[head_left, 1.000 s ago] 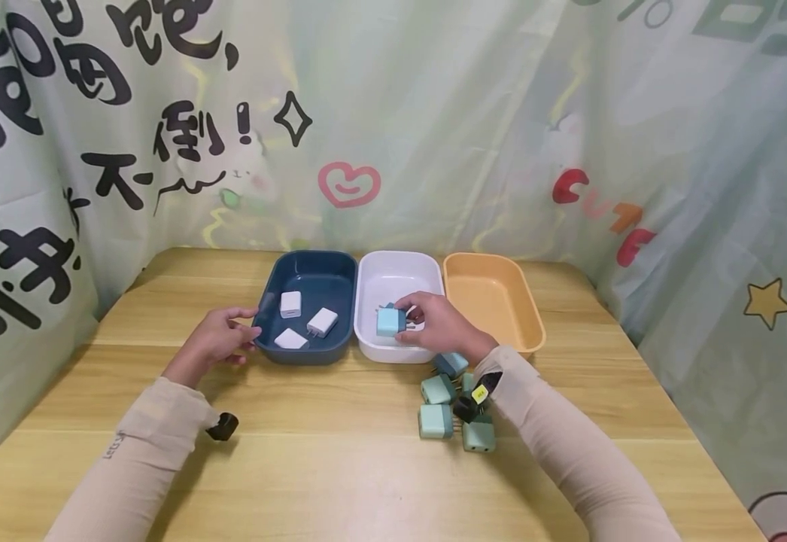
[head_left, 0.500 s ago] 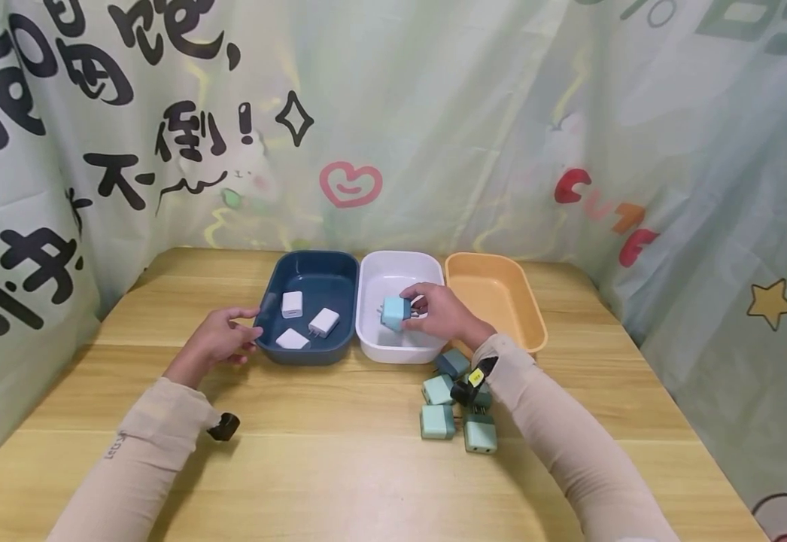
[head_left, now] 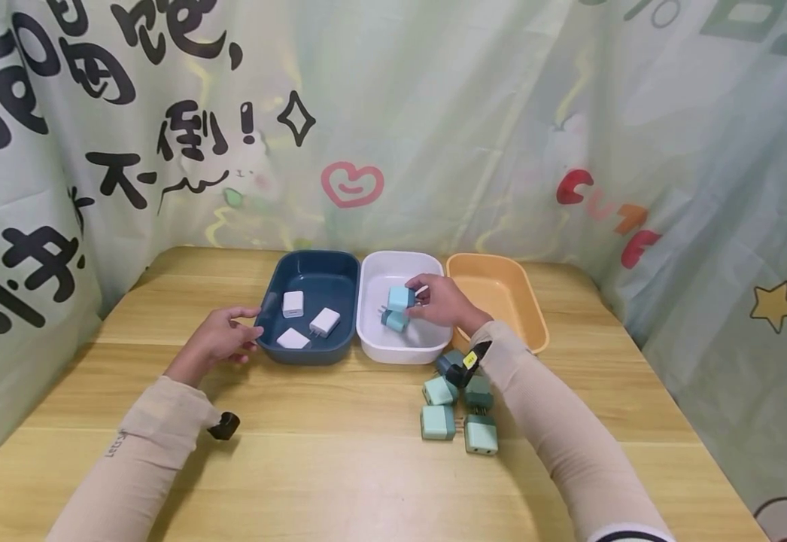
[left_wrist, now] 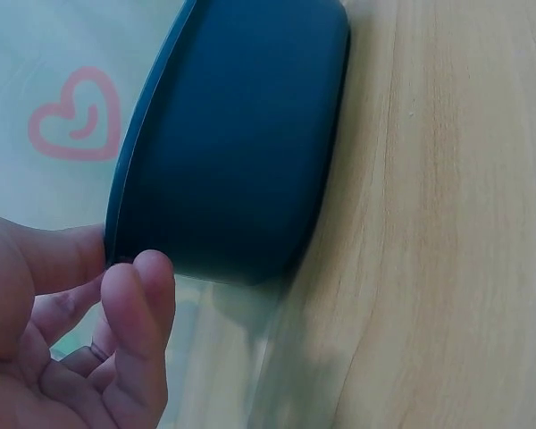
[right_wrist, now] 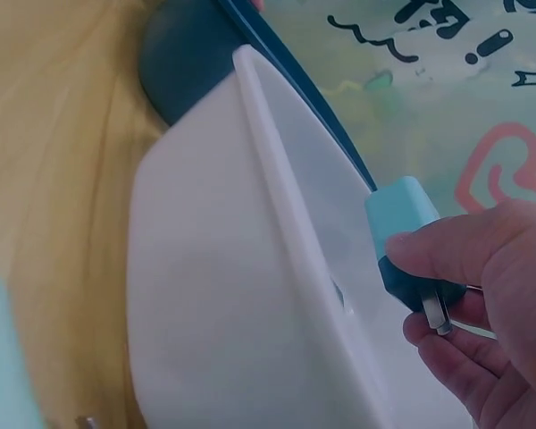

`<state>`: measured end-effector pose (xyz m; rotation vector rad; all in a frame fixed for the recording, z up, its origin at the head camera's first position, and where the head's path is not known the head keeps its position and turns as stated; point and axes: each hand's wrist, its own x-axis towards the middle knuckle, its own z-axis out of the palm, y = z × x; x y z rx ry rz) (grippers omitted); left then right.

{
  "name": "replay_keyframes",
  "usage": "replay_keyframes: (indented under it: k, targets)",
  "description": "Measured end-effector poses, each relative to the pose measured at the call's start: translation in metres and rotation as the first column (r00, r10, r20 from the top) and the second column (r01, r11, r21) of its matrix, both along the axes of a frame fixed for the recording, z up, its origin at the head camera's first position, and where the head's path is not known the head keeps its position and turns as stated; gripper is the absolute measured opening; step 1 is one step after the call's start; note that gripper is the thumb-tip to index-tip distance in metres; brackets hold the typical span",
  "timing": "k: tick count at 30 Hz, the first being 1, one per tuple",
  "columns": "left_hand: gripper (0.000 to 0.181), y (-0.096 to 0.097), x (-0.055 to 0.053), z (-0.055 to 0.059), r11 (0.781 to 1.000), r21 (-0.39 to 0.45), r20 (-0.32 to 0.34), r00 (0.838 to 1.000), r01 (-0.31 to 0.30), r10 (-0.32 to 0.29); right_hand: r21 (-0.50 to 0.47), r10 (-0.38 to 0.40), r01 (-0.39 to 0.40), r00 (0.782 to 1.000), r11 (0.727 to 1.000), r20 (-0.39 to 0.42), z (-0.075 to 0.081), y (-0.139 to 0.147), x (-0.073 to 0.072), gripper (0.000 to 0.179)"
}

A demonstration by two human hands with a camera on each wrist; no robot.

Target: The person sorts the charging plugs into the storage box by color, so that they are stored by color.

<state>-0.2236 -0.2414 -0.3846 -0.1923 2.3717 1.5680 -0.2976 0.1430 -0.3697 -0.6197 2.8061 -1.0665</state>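
Note:
My right hand [head_left: 442, 302] pinches a light-blue plug charger [head_left: 400, 298] above the white tray [head_left: 403, 352]. In the right wrist view its metal prongs [right_wrist: 435, 311] point down past my thumb. A second blue charger [head_left: 394, 321] lies in the white tray, under the held one. My left hand [head_left: 220, 336] pinches the left rim of the navy tray [left_wrist: 241, 134], thumb on one side and fingertips on the other. Inside that navy tray lie three white chargers, one of them [head_left: 325, 322] nearest the white tray.
An orange tray [head_left: 532, 301] adjoins the white one on the right. In front of the trays several green and blue chargers [head_left: 438, 422] sit grouped on the wooden table [head_left: 326, 467]. A printed curtain [head_left: 448, 135] hangs behind.
My right hand has moved slightly back and to the right with its charger, uncovering the one lying in the white tray. My left hand keeps its place at the navy rim.

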Motion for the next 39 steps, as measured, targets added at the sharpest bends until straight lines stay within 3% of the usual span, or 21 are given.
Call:
replay_keyframes:
  k: [20,29,39]
  targets:
    - [0.056,0.0,-0.001,-0.001,1.0,0.01,-0.002,1.0,-0.011,0.011,0.013,-0.06,0.06,0.998,0.998,0.007,-0.005,-0.002,-0.026,0.048]
    - [0.056,0.0,0.0,-0.001,1.0,0.013,-0.004,1.0,-0.009,0.009,0.028,-0.105,0.103,0.993,0.994,0.063,-0.004,-0.002,-0.029,0.051]
    - [0.056,0.0,0.0,-0.002,1.0,0.015,-0.008,1.0,-0.011,0.011,0.023,-0.111,0.11,0.992,0.994,0.065,-0.005,0.0,-0.028,0.049]
